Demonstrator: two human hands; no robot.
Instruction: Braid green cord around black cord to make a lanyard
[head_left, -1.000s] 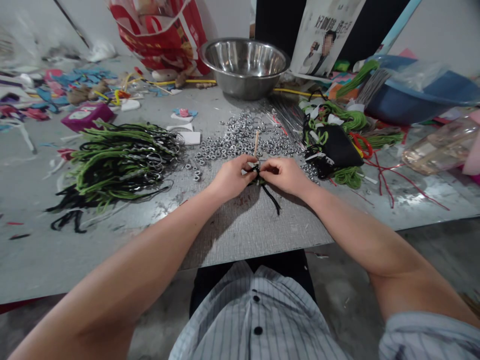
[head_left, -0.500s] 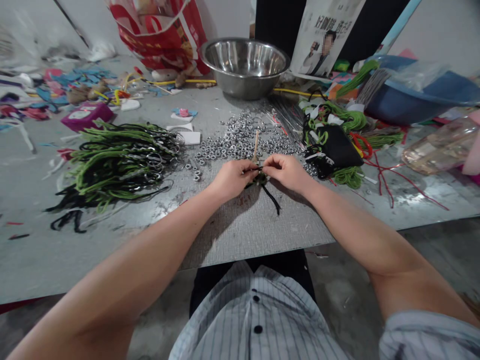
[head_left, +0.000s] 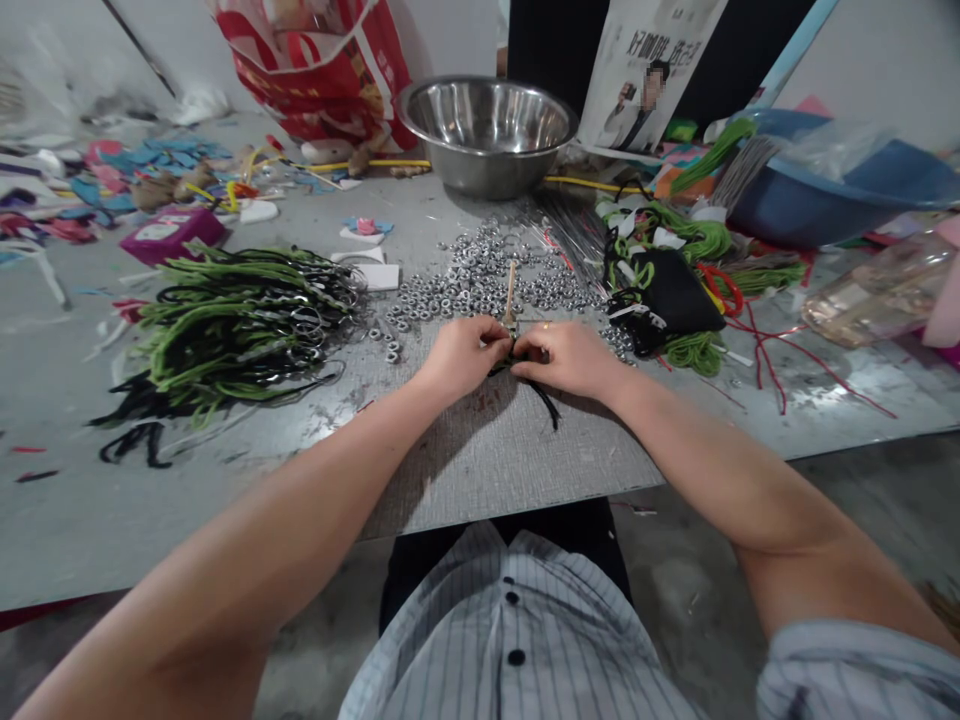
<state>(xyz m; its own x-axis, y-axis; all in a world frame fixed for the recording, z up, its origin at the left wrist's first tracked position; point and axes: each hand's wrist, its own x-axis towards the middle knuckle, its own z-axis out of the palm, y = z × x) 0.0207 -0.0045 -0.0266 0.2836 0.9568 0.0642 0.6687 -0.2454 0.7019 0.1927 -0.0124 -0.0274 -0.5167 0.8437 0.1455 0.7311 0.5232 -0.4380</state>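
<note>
My left hand and my right hand meet over the table, fingers pinched on a black and green cord. The black tail of the cord sticks out below my right hand, lying toward me. A thin wooden stick stands up just beyond my fingertips. Behind it spreads a heap of small metal nuts. The part of the cord between the fingers is mostly hidden. To the left lies a pile of green and black cords with metal rings and chains at one end.
A steel bowl stands at the back, beside a red and white bag. A purple box sits left. On the right are green cord bundles, a black pouch, a blue basin and a clear bottle.
My right hand has shifted slightly down and left, closer against my left hand, and covers more of the cord. My left hand stays almost in place.
</note>
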